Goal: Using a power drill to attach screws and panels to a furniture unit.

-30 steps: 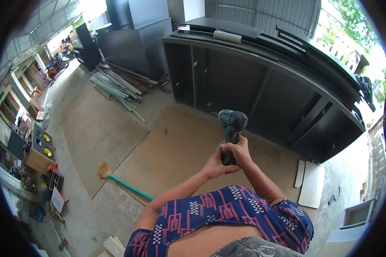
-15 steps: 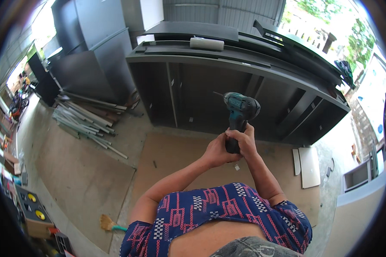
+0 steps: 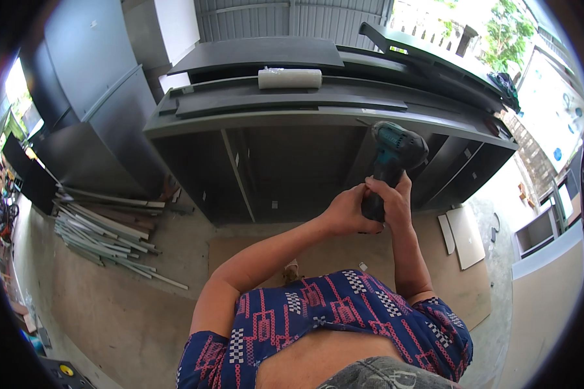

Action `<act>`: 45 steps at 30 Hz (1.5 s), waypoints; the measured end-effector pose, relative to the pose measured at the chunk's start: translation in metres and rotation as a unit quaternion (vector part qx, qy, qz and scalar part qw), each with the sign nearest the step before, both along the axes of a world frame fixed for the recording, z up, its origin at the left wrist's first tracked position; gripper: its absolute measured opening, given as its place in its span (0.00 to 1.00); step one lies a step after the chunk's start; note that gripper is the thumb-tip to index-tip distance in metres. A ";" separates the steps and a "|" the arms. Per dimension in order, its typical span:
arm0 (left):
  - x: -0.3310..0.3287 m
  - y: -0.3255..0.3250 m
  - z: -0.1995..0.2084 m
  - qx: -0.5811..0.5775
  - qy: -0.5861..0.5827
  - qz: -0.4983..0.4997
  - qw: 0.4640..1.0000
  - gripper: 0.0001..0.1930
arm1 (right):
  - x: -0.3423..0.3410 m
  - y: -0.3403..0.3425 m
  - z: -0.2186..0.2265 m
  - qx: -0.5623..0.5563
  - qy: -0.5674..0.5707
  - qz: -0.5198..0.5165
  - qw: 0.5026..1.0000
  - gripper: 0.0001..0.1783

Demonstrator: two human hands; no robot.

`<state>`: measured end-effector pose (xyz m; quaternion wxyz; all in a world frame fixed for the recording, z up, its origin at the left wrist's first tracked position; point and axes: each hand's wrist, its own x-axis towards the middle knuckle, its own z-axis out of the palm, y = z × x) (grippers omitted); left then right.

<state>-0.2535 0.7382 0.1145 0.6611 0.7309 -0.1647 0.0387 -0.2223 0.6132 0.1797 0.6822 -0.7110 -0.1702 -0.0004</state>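
A teal and black cordless drill (image 3: pixel 396 146) is held up in front of me, its thin bit pointing to the left. My right hand (image 3: pixel 396 196) wraps round the drill's grip from the right. From the left, my left hand (image 3: pixel 352 211) closes round the lower end of the same grip. Behind the drill lies a long dark grey cabinet (image 3: pixel 292 120), its open front with several compartments facing me. The bit overlaps the cabinet's upper front edge in the picture; I cannot tell whether it touches. A wrapped white roll (image 3: pixel 290 78) rests on top of the cabinet.
Dark panels (image 3: pixel 259 55) are stacked on the cabinet. Strips (image 3: pixel 104 230) lie piled on the floor at the left, beside tall grey cabinets (image 3: pixel 97 78). Brown board sheets (image 3: pixel 240 256) cover the floor near my feet. White panels (image 3: pixel 464 240) lie at the right, near a grey unit (image 3: pixel 538 233).
I have moved closer to the cabinet, which now appears larger and farther left. Both hands and the drill have shifted right and slightly up in the picture. A foot now shows below.
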 end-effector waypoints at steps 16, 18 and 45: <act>0.056 0.015 -0.013 -0.016 0.033 -0.059 0.998 0.37 | 0.055 0.009 -0.021 0.003 0.048 -0.040 0.998 0.13; 0.065 0.016 -0.018 0.003 0.048 -0.081 0.996 0.41 | 0.061 0.008 -0.026 0.010 0.057 -0.051 0.997 0.15; 0.085 0.024 -0.038 -0.011 0.064 -0.096 0.993 0.41 | 0.083 0.016 -0.048 -0.012 0.091 -0.082 0.992 0.12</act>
